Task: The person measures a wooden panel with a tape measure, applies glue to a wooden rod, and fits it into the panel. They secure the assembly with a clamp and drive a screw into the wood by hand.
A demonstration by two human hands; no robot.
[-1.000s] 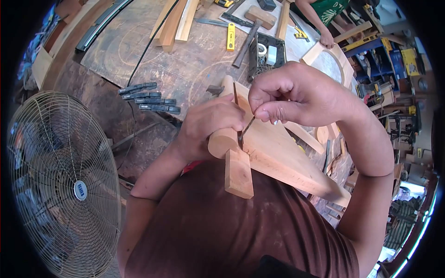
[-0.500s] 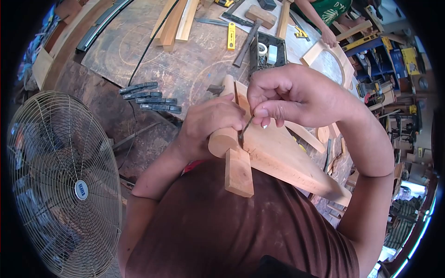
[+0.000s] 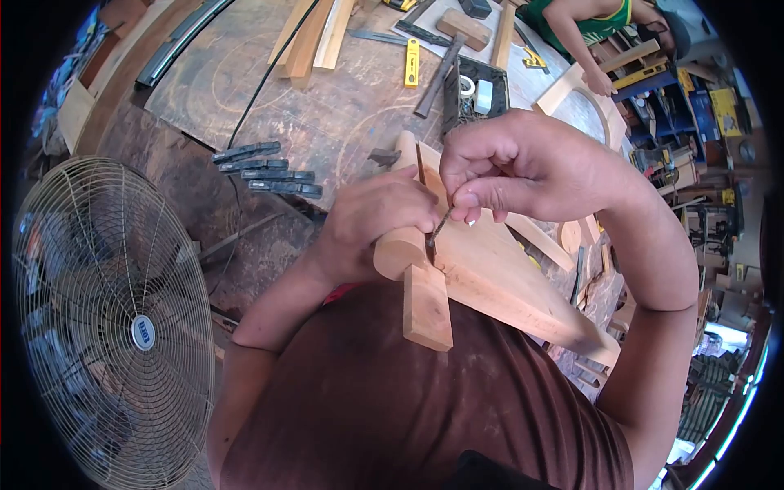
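Note:
My left hand (image 3: 377,211) is wrapped over a rounded wooden piece (image 3: 398,255), its fingers near a narrow gap. Along that gap, a flat tapering wooden board (image 3: 510,282) lies beside the rounded piece. A small rectangular wood block (image 3: 427,314) sticks out at the near end of the gap, toward my shirt. My right hand (image 3: 523,171) is closed in a pinch on a thin dark stick (image 3: 442,224), whose lower tip is at the gap. The exact kind of stick is too small to make out.
Several black clamps (image 3: 265,170) lie at the table's left edge, near a large fan (image 3: 114,327). Beyond my hands are a mallet (image 3: 464,31), a yellow level (image 3: 412,64) and a dark box (image 3: 500,86) with tape. Another person's hand (image 3: 600,82) rests on a curved wooden frame.
The view has shifted slightly. My right hand still pinches the stick at the gap, and my left hand keeps its hold. The other person leans further into view at upper right.

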